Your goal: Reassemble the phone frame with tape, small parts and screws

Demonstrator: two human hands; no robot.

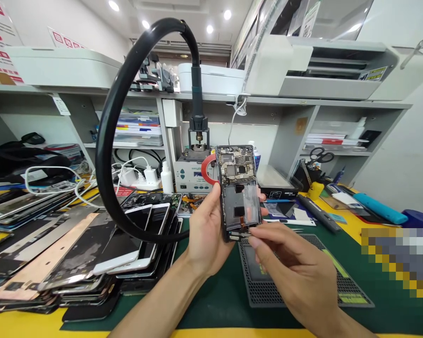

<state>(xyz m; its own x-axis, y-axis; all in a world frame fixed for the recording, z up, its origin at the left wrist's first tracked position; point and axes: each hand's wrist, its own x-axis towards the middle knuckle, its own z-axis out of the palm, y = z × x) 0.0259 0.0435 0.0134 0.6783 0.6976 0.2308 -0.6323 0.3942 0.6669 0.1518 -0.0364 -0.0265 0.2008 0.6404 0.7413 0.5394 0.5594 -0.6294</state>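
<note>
My left hand point(208, 230) is wrapped round an opened smartphone point(232, 202), holding it upright with its insides facing me. Circuit boards fill the upper part of the phone, and a dark battery with a clear plastic film point(251, 204) sits below them. At the phone's lower right corner, my right hand point(296, 267) has thumb and forefinger pinched together. Whatever is between those fingertips is too small or hidden to make out. Below the phone lies a grey perforated mat point(268, 293), partly covered by my right hand.
Stacked phones and screens point(88, 253) crowd the left side. A thick black hose point(105, 141) loops up from a hot air station point(193, 176) behind the phone. Scissors point(320, 155), a dark grey tool point(319, 213) and a blue case point(380, 209) are at right. Shelves point(285, 101) line the back.
</note>
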